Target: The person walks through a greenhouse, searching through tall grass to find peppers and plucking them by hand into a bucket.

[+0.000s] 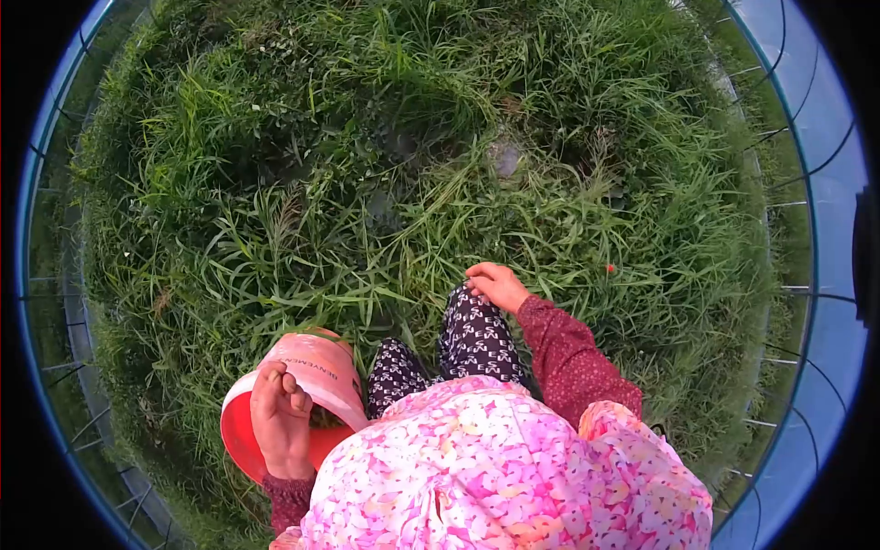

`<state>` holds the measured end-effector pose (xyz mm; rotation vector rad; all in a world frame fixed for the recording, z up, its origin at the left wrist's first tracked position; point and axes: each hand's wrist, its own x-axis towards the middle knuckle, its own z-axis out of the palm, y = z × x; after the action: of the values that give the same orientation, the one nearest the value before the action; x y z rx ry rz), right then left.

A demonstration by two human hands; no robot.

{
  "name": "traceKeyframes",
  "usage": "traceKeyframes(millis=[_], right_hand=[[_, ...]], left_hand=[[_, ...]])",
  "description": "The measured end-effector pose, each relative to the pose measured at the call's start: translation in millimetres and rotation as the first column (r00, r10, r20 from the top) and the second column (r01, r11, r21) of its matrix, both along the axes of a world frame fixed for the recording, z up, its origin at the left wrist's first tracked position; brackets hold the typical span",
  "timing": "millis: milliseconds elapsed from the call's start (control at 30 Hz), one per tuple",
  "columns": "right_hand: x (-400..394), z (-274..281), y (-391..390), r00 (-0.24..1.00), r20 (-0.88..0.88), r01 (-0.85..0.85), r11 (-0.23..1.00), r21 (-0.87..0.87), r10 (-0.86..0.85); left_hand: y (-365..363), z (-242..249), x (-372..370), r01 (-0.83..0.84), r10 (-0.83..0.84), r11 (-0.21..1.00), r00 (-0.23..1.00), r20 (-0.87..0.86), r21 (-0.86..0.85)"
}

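My left hand (281, 417) is raised over the mouth of a pink-red bucket (316, 367), palm turned up. Its fingers are curled toward the thumb, and what they hold, if anything, is too small to make out. The bucket lies tilted beside my left leg, with some dark plant matter partly visible inside. On my right knee, over black patterned trousers (481, 341), rests my right hand (498, 286), its fingers loosely extended and holding nothing.
Dense green grass and weeds (394, 238) surround my legs. A pale stone-like patch (504, 158) shows among the grass ahead. A small red thing (610, 269) lies to the right. Pink patterned clothing (513, 467) covers my lap.
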<state>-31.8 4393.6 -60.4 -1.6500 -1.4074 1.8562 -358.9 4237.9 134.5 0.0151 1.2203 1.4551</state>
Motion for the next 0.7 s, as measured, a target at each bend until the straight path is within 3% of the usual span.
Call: traceKeyframes(millis=[100,267,367,533,600,667,700], right_hand=[[21,-17,45,0.991,0.065,0.119,0.992,-0.048,-0.116],[87,-103,92,0.975,0.134,0.201,0.959,-0.201,-0.176],[140,-145,82,0.928,0.234,0.349,0.895,-0.276,-0.29],[244,-138,67,0.818,0.32,0.575,0.703,-0.418,-0.478],[276,-140,75,0.771,0.423,0.628,0.681,-0.377,-0.476],[304,-143,96,0.689,0.397,0.725,0.571,-0.385,-0.607],[305,-140,118,0.667,0.385,0.745,0.578,-0.332,-0.638]], left_hand=[[48,-2,-6,0.0,0.001,0.997,1.0,-0.017,0.076],[147,-26,9,0.052,-0.032,0.977,0.994,-0.1,0.208],[223,-50,43,0.021,-0.02,1.0,0.999,-0.044,0.014],[333,-34,78,0.145,-0.14,0.988,0.986,-0.087,0.056],[367,-31,86,0.165,-0.156,0.982,0.982,-0.104,0.09],[386,-33,97,0.159,-0.157,0.984,0.987,-0.041,0.076],[398,-35,98,0.16,-0.159,0.984,0.987,-0.023,0.08]])
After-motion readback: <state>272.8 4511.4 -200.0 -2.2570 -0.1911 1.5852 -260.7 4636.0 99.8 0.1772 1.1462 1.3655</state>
